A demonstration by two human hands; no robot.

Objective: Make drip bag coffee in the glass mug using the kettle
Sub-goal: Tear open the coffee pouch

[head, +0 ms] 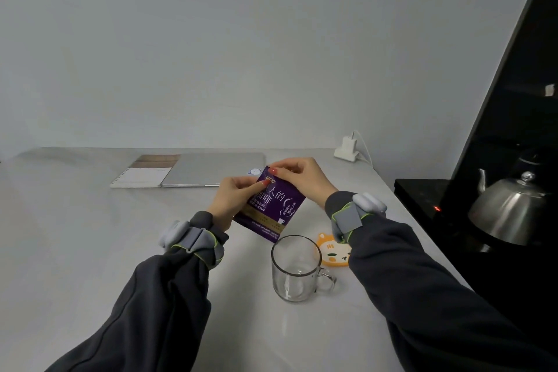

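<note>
Head — both hands' fingers (257, 186) pinch the sachet (271, 210) at its top.

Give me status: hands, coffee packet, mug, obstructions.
Left hand and right hand both pinching purple packet top edge, no tear visible. Glass mug upright, empty, near side of packet. Kettle off right; nothing blocking mug.
</note>
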